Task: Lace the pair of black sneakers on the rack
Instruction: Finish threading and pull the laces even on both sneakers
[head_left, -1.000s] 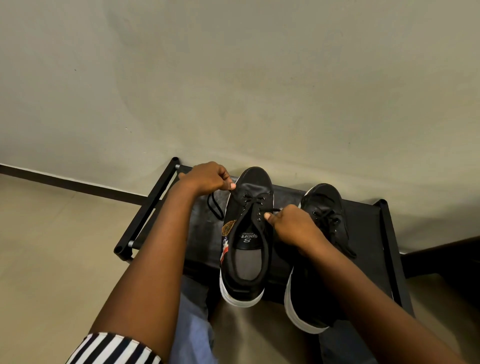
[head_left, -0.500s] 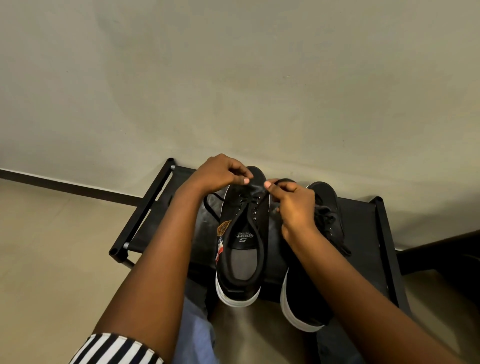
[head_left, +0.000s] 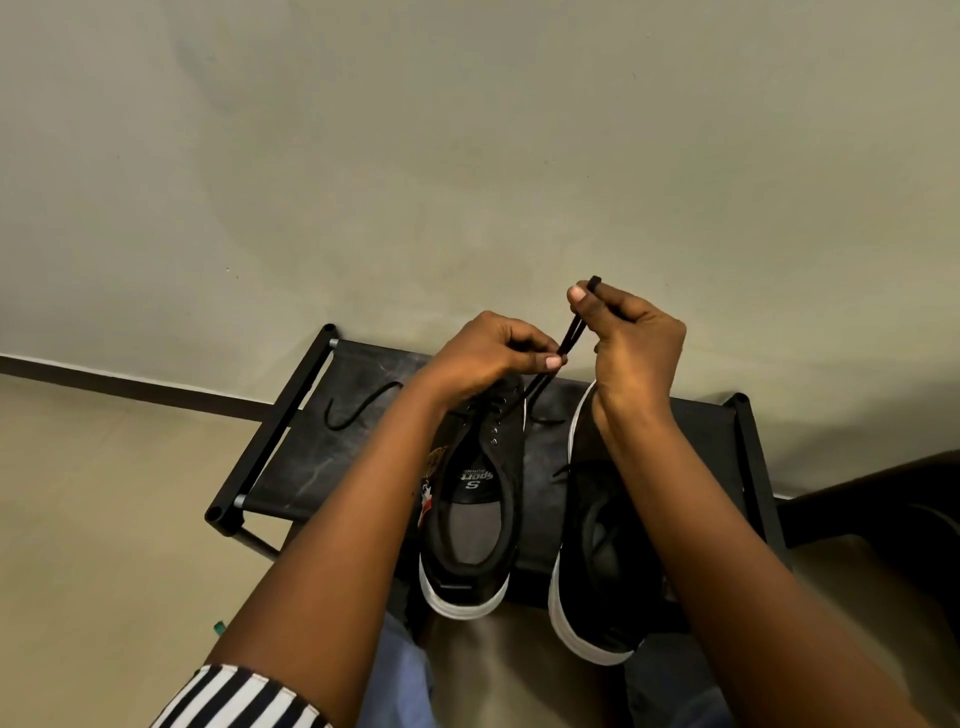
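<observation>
Black rack (head_left: 291, 415) bearing two sneakers (head_left: 475, 499) and a loose lace (head_left: 358, 410).

Beyond my work I see a plain wall (head_left: 467, 156), a dark skirting (head_left: 130, 387), beige floor (head_left: 93, 519) and my striped sleeve (head_left: 234, 696).

L sleeve (head_left: 244, 699) black/white stripes; arms bare, blue trousers (head_left: 400, 680).

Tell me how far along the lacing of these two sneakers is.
Partly done. The left sneaker has lace crossed through its front eyelets; the near ones look empty. In hand: the right hand pulls the lace end up while the left hand pinches it lower down. The right sneaker is mostly hidden, so its lacing is unclear.
</observation>
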